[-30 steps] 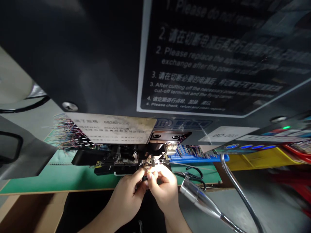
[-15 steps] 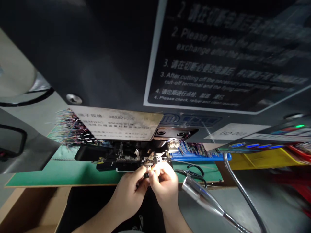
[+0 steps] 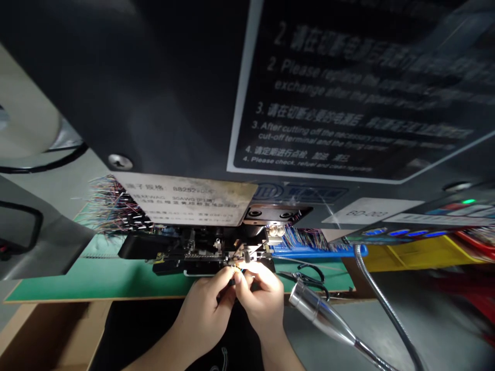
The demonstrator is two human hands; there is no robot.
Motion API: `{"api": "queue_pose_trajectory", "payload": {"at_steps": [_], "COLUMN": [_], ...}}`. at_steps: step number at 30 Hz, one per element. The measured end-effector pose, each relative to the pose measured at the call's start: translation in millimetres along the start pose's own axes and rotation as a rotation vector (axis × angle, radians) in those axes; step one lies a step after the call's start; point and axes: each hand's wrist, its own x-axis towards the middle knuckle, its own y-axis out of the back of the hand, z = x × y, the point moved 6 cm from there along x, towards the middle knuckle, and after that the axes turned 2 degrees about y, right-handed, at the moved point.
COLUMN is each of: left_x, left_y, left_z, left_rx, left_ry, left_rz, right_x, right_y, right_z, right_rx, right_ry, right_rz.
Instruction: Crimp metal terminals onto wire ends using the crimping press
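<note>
Both hands meet at the bottom centre, just in front of the lit metal working head (image 3: 247, 253) of a dark machine (image 3: 174, 103). My left hand (image 3: 211, 304) has thumb and forefinger pinched together. My right hand (image 3: 261, 296) is pinched too, its fingertips touching those of the left. Thin coloured wires (image 3: 237, 268) show between the fingertips, small and partly hidden. Which wire each hand grips is hard to make out. A printed paper label (image 3: 189, 198) is stuck on the machine above the hands.
Bundles of thin wires (image 3: 116, 206) lie at the left; more rest in a blue tray (image 3: 320, 251). Black-handled scissors (image 3: 309, 275) lie on the green board (image 3: 96, 281). A metal gooseneck lamp (image 3: 320, 314) stands right of my hands. A yellow bin (image 3: 421, 252) is farther right, a cardboard box (image 3: 50, 335) lower left.
The fingertips have shifted slightly, and coloured wires now show between them. The hands stay pinched in nearly the same place. The view has moved a little.
</note>
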Motion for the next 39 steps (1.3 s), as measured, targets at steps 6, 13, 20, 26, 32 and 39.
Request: {"api": "queue_pose_trajectory", "payload": {"at_steps": [6,13,20,26,32,39], "left_x": [2.8,4.6,3.3,3.5,3.2,4.8], "left_y": [4.0,4.0,2.6,1.4,2.9,4.6], "left_z": [5.4,4.0,0.2,0.1,1.5,4.5], "left_rx": [0.054,0.074,0.054,-0.001,0.054,0.089], "left_ry": [0.011,0.03,0.044,0.034,0.015,0.011], "left_rz": [0.018,0.021,0.0,-0.022,-0.014,0.009], "right_x": [1.5,0.2,-1.9,2.6,1.0,2.4], "right_y": [-1.3,-0.9,-0.8,-1.3,0.4,-0.1], "right_z": [5.5,4.4,4.6,-6.8,-3.1,1.4], "right_rx": [0.013,0.015,-0.019,-0.034,-0.065,-0.056], "right_ry": [-0.057,-0.059,-0.076,0.021,0.031,0.0], "right_rz": [-0.018,0.019,0.021,0.013,0.032,0.002]}}
